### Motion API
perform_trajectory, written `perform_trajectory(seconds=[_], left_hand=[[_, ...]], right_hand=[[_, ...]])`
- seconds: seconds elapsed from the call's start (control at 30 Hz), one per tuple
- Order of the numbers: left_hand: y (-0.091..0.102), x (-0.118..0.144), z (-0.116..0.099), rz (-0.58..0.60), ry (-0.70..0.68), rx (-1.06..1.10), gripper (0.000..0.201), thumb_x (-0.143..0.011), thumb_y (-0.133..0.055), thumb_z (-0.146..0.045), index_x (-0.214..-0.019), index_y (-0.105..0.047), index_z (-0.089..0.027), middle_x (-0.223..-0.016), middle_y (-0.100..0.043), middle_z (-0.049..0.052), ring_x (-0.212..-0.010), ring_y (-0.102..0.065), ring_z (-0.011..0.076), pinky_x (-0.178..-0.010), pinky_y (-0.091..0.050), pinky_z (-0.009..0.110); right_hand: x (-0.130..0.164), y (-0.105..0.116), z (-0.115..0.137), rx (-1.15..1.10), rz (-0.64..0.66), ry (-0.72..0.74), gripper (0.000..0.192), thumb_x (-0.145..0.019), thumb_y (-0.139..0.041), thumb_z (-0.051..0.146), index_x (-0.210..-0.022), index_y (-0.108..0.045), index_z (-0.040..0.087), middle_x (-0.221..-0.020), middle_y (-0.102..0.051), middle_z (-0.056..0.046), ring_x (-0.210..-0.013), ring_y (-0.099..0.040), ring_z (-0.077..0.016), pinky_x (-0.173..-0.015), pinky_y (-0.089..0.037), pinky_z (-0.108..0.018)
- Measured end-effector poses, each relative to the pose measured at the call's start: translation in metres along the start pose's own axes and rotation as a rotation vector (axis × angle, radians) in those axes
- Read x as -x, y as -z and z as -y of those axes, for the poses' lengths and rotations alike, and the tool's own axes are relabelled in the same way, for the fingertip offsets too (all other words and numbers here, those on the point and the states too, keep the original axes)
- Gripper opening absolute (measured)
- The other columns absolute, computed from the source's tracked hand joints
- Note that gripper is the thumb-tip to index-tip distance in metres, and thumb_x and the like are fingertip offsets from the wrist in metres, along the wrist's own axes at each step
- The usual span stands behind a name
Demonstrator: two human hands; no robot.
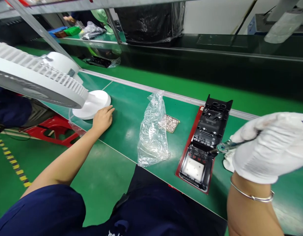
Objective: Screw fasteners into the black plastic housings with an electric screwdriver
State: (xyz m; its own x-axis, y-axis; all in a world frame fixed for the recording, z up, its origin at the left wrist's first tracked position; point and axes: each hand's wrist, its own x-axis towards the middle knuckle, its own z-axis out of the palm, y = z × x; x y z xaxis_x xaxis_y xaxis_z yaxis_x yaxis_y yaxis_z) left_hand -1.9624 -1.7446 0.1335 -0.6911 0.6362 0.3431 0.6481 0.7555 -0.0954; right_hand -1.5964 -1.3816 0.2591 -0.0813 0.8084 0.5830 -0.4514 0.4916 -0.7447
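My left hand [102,118] is bare and lies palm down, fingers stretched out, at the edge of the white base [94,101] of a desk fan [35,75]. A white glove covers my right hand [267,144]. It is closed around a screwdriver [224,147] with a clear teal part near its front. The screwdriver points left, its tip over the middle of a long black plastic housing [210,126]. Under the housing lies a red pad [189,144]. A pale metal plate [194,168] sits in the housing's near end.
A clear plastic bag [153,134] lies left of the housing, beside a small tray of screws [171,123]. Behind the bench runs a green conveyor belt [166,78] with a black part [99,61] on it. White cloth [228,160] lies under my right hand. Another person's sleeve [13,105] shows at left.
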Motion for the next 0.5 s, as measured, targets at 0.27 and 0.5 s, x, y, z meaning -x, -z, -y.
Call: perform_trajectory(seconds=[0.27, 0.5], left_hand=[[0.037, 0.005, -0.143, -0.339, -0.517, 0.345, 0.029, -0.101, -0.056, -0.018, -0.130, -0.063, -0.014, -0.133, -0.070, 0.014, -0.122, -0.066, 0.0258, -0.104, -0.057, 0.046], [0.064, 0.039, -0.281, -0.351, -1.209, 0.733, 0.026, -0.102, -0.048, -0.009, -0.119, -0.068, -0.013, -0.116, -0.077, 0.010, -0.108, -0.071, 0.0203, -0.092, -0.055, 0.036]], right_hand=[[0.004, 0.001, 0.005, 0.138, 0.128, -0.066, 0.044, -0.101, -0.045, 0.057, -0.081, -0.039, 0.019, -0.058, -0.036, 0.005, -0.041, -0.039, -0.0026, -0.038, -0.031, -0.015], [0.006, 0.006, 0.001, 0.253, 0.172, 0.009, 0.041, -0.104, -0.032, 0.058, -0.090, -0.041, 0.020, -0.066, -0.032, 0.003, -0.044, -0.038, -0.0009, -0.042, -0.035, -0.014]])
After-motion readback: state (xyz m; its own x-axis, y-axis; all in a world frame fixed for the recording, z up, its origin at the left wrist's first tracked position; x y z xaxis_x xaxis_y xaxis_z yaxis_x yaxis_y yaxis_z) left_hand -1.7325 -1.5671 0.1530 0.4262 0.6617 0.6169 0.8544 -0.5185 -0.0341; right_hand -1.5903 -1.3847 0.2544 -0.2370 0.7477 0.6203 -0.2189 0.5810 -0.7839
